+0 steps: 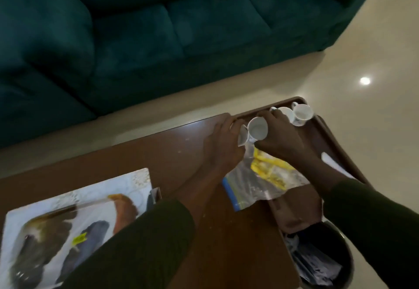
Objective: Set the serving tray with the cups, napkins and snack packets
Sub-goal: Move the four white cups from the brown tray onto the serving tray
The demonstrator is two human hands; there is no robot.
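A brown serving tray [333, 143] lies at the right end of the wooden table. Two white cups [301, 114] stand in its far corner. My right hand [280, 137] grips a third white cup [257, 131] over the tray's left side. My left hand [223, 145] rests beside it and holds another white cup [242, 137], mostly hidden. A clear snack packet [265, 175] with yellow contents and a blue seal lies below the hands, partly on the tray. A white napkin [335, 164] lies on the tray's right side.
A large plastic-wrapped printed sheet [68, 220] covers the left part of the table [170, 152]. A bin [324, 259] with dark contents stands under the table's right end. A dark green sofa [158, 39] runs along the far side.
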